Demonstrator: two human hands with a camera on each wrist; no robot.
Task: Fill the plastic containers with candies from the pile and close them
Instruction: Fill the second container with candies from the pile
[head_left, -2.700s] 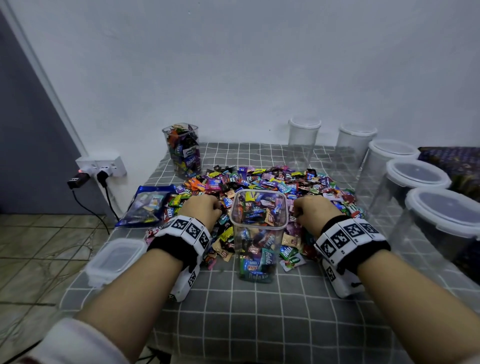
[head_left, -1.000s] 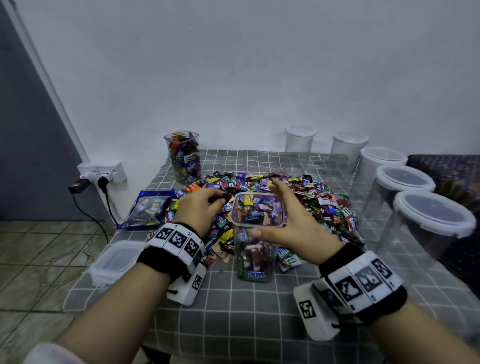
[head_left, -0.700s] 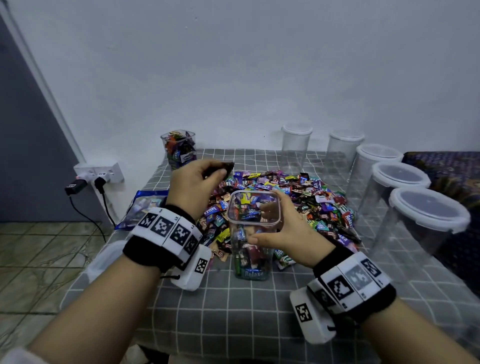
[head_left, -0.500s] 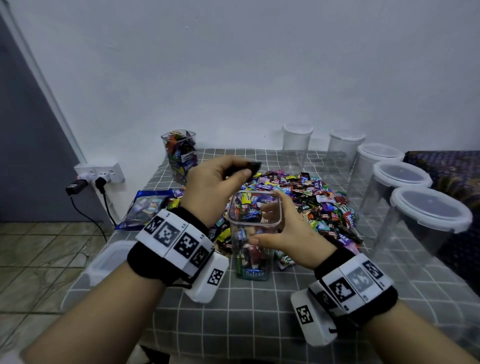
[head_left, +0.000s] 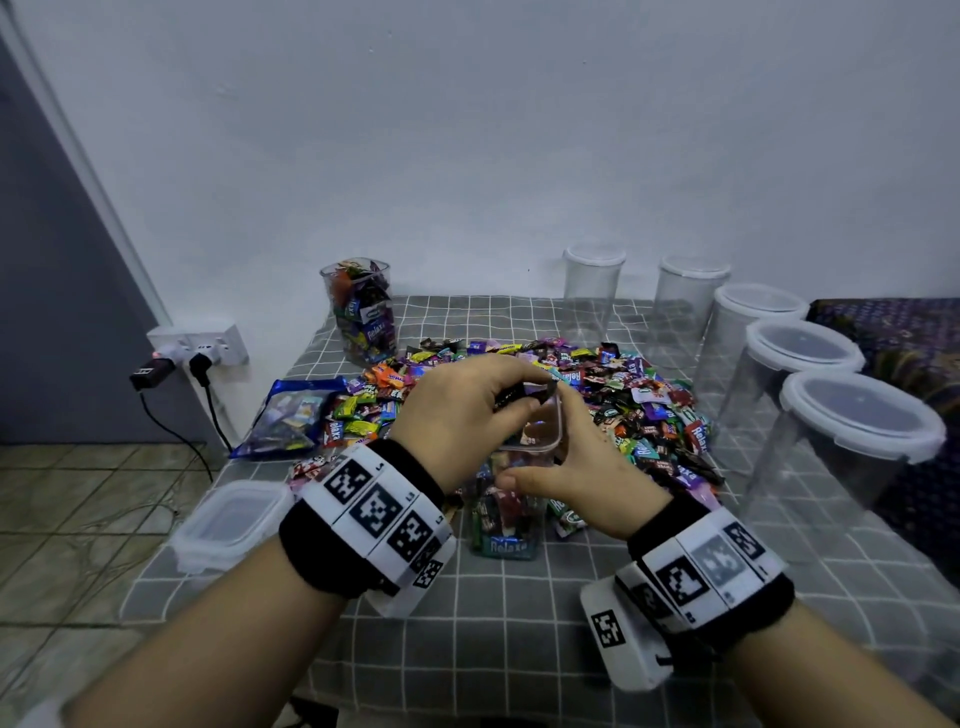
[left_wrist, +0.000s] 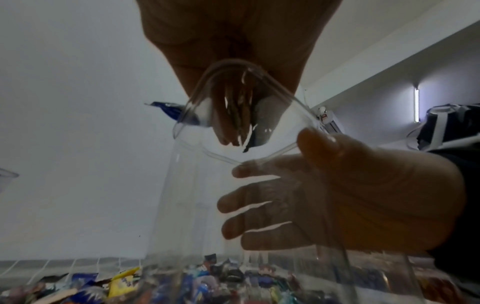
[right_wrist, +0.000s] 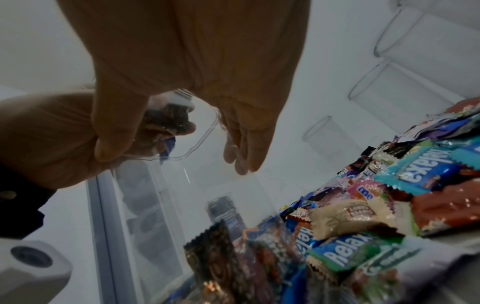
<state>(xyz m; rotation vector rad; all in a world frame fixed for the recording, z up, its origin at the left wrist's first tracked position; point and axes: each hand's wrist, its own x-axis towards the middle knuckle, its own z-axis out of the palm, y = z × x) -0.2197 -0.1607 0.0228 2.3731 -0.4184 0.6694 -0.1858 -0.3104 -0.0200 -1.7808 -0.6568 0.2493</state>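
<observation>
A clear square container (head_left: 506, 525), partly filled with wrapped candies, stands on the checked cloth in front of the candy pile (head_left: 639, 400). My left hand (head_left: 525, 402) hovers over its open mouth and pinches a few dark-wrapped candies (head_left: 506, 399). In the left wrist view those candies (left_wrist: 237, 115) hang from my fingertips just inside the rim. My right hand (head_left: 545, 447) grips the container near its top, thumb in front and fingers behind. In the right wrist view its thumb (right_wrist: 116, 127) and fingers (right_wrist: 244, 148) bracket the rim.
The square lid (head_left: 228, 525) lies at the table's left edge. A filled open container (head_left: 361, 312) stands at the back left, next to a blue bag (head_left: 291, 415). Several empty round lidded containers (head_left: 857, 441) line the right side. A wall socket (head_left: 202, 348) is left of the table.
My left hand rose from the pile with candies and moved right over the container's mouth. My right hand left the pile and took hold of the container's top.
</observation>
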